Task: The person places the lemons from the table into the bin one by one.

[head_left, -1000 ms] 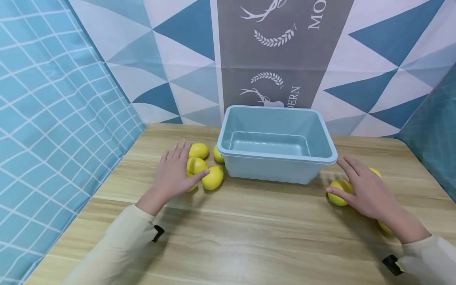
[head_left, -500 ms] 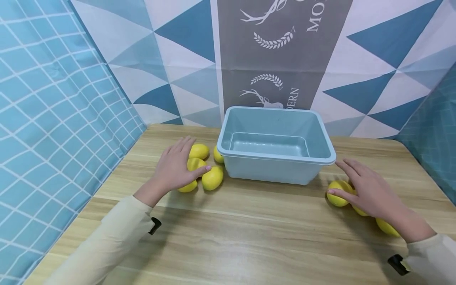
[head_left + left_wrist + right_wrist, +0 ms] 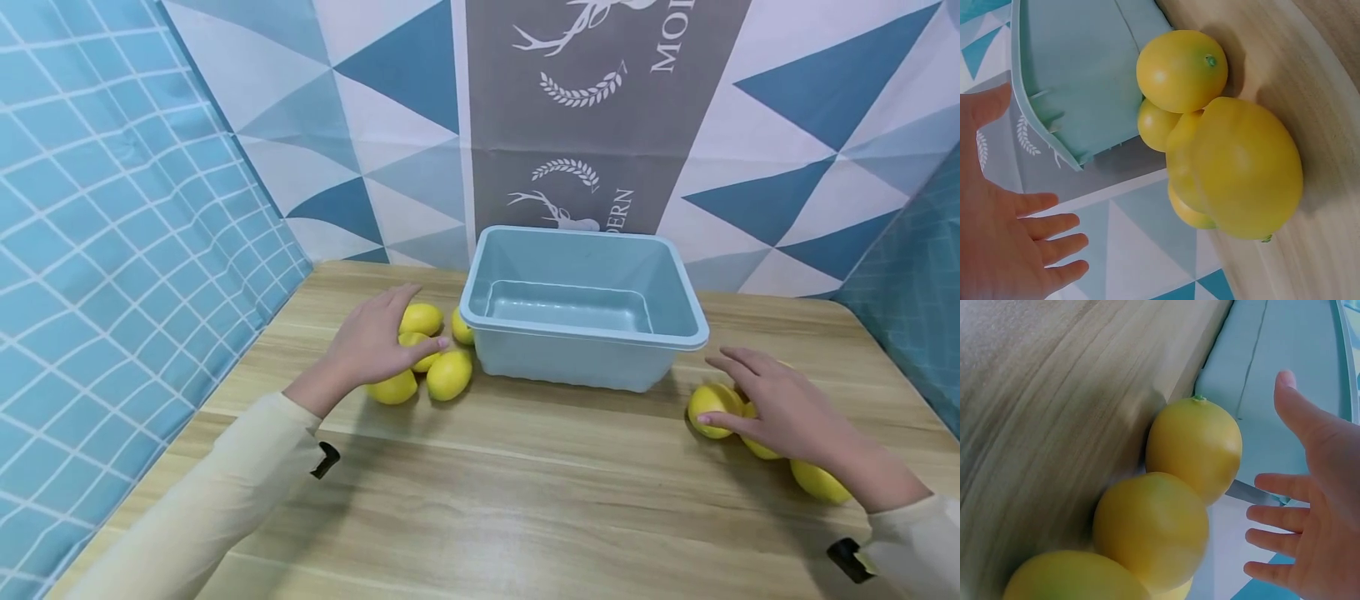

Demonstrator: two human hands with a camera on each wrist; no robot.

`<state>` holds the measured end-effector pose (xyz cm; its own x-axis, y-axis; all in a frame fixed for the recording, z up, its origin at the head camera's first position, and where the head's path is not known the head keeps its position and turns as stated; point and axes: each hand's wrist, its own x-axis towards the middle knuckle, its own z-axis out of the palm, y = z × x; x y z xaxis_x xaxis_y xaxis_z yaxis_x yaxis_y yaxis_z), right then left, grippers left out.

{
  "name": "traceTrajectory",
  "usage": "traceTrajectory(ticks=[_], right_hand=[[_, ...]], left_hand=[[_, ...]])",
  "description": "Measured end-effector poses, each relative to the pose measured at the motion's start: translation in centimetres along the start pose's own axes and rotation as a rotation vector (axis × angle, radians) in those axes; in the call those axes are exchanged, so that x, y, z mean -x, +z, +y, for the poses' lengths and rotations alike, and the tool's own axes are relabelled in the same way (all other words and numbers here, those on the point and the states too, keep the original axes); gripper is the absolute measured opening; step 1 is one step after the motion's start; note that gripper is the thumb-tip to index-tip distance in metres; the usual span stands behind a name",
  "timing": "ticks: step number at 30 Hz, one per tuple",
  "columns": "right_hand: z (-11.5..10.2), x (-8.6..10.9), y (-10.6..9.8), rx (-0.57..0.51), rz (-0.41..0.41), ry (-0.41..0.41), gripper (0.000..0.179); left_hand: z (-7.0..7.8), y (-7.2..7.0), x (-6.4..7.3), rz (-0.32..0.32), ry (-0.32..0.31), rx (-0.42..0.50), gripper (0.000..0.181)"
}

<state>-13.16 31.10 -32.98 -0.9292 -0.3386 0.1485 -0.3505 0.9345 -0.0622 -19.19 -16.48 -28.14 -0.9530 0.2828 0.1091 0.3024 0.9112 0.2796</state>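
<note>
My left hand (image 3: 371,337) hovers with spread fingers over a cluster of several yellow lemons (image 3: 449,375) left of the bin. In the left wrist view the palm (image 3: 997,244) faces the lemons (image 3: 1247,169), apart from them. My right hand (image 3: 783,404) is held likewise above another group, its thumb overlapping the nearest lemon (image 3: 708,404) in the head view. The right wrist view has three lemons (image 3: 1150,531) in a row and part of another behind, with the fingers (image 3: 1279,519) extended beside them. Neither hand holds anything.
A light blue plastic bin (image 3: 577,358) with nothing in it stands at the back middle of the wooden table (image 3: 510,492). Patterned cloth (image 3: 405,125) hangs behind it, and blue gridded cloth (image 3: 112,250) along the left side.
The left hand has tilted upward, thumb rising, uncovering more of the lemons beneath. The right hand has shifted slightly right and toward me, showing more lemons. The lemons and bin stay put.
</note>
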Motion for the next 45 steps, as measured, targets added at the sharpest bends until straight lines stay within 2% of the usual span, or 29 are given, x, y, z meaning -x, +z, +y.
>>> traceTrajectory(ticks=[9, 21, 31, 37, 45], right_hand=[[0.2, 0.0, -0.1, -0.011, -0.023, -0.044, 0.079], [1.0, -0.2, -0.2, -0.039, -0.094, -0.144, 0.074], [1.5, -0.2, -0.4, -0.036, -0.121, -0.181, 0.074], [1.7, -0.4, -0.6, -0.038, -0.140, -0.188, 0.073], [1.9, -0.5, -0.8, -0.039, -0.188, -0.220, 0.075]], left_hand=[[0.3, -0.7, -0.9, -0.055, -0.011, 0.053, 0.085], [1.0, -1.3, -2.0, -0.087, -0.025, 0.085, 0.084], [1.0, -1.8, -2.9, -0.106, -0.024, 0.090, 0.080], [1.0, -2.1, -3.5, -0.124, -0.041, 0.148, 0.078], [1.2, -2.8, -4.5, -0.206, -0.078, 0.242, 0.073]])
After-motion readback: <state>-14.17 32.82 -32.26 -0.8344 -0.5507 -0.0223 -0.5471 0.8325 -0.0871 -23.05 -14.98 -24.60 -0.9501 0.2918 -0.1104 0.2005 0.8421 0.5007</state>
